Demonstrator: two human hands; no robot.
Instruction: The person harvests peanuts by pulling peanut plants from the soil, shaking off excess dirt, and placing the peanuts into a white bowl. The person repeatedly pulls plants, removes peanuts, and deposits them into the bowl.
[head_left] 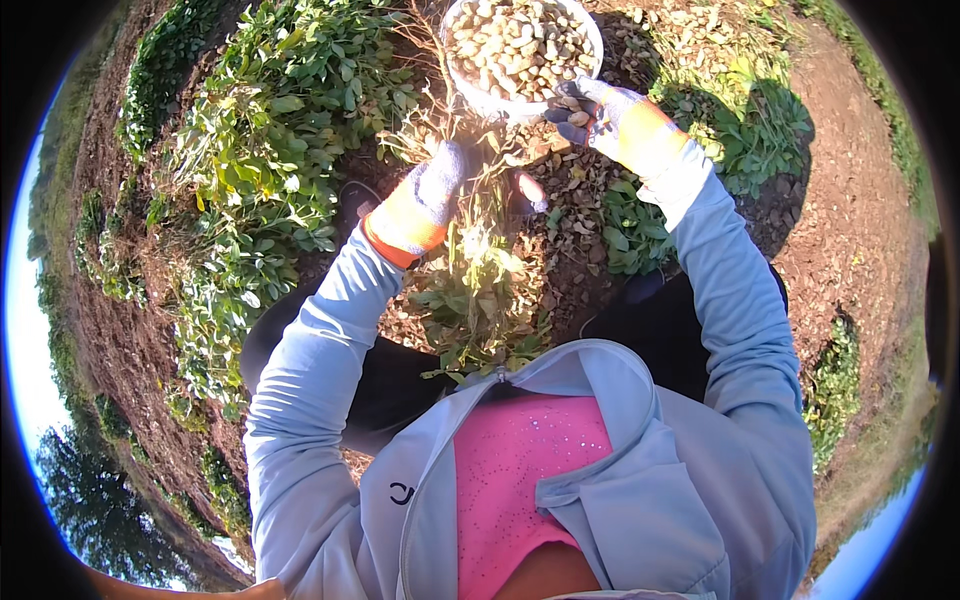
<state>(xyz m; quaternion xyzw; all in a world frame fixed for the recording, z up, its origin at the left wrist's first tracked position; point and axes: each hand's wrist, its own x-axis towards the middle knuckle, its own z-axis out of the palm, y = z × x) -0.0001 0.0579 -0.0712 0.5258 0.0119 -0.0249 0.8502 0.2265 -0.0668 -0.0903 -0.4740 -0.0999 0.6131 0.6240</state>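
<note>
My left hand, in an orange and grey work glove, is closed around the stems of an uprooted peanut plant. The plant's roots point away from me and its leaves hang toward my lap. Just past it stands a white bucket, heaped with unshelled peanuts. At the bucket's near right rim is my right hand, gloved alike. Its fingers are curled round a few peanuts.
Piles of leafy pulled plants lie along the left. More plants are heaped at the right, partly in shadow. Brown soil with dry litter surrounds me. My bent legs are on both sides of the held plant.
</note>
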